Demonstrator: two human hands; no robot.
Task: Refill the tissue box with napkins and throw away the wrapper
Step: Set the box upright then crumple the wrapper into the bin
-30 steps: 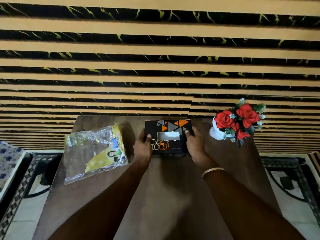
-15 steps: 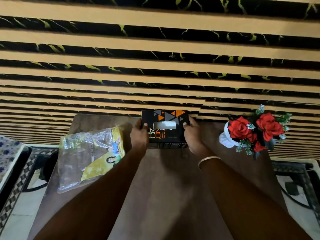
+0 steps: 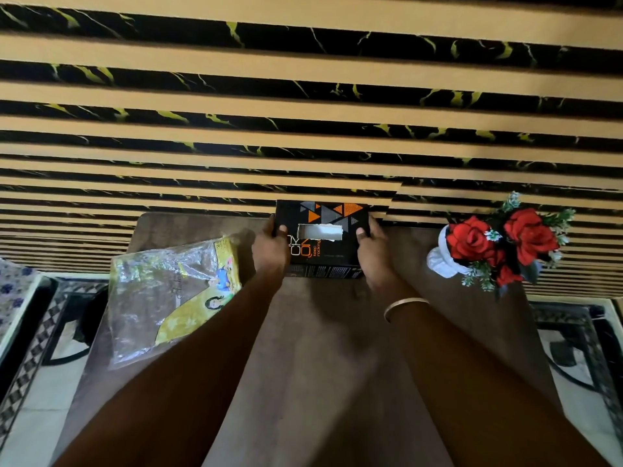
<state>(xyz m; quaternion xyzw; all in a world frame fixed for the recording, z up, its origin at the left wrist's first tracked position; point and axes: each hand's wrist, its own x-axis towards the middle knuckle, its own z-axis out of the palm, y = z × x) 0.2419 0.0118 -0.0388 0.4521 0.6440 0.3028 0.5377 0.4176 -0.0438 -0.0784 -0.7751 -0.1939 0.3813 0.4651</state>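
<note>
Risks, left to right: crinkled clear plastic wrapper with yellow printed panel (image 3: 168,294) lies flat on the left part of the dark brown wooden table (image 3: 330,348), its near-left corner close to the table edge. It looks light and limp, so I'd expect a sleeve brush or a draught to slide it onto the floor before it goes to the bin. Can't tell whether any napkins remain inside it; through the film it looks flat and empty. Left hand (image 3: 271,249) is clamped on the left end of the black cardboard tissue box with orange and grey triangles (image 3: 322,239), thumb on top; right hand (image 3: 372,251) is clamped on the right end, thumb on top near the slot. The box sits at the far edge of the table against the striped black-and-tan wall panel, top face tipped toward the camera. The rough-cut slot shows something pale inside, fill level unclear. Thin card may buckle if squeezed from both ends, and a push away could jam it on the wall. Further right, the small white vase of red artificial roses (image 3: 499,244) stands just beside the right hand, apart from it. It looks top-heavy, so an outward swing of the right wrist, which wears a thin gold bangle (image 3: 404,306), could topple it off the table's right edge.
</note>
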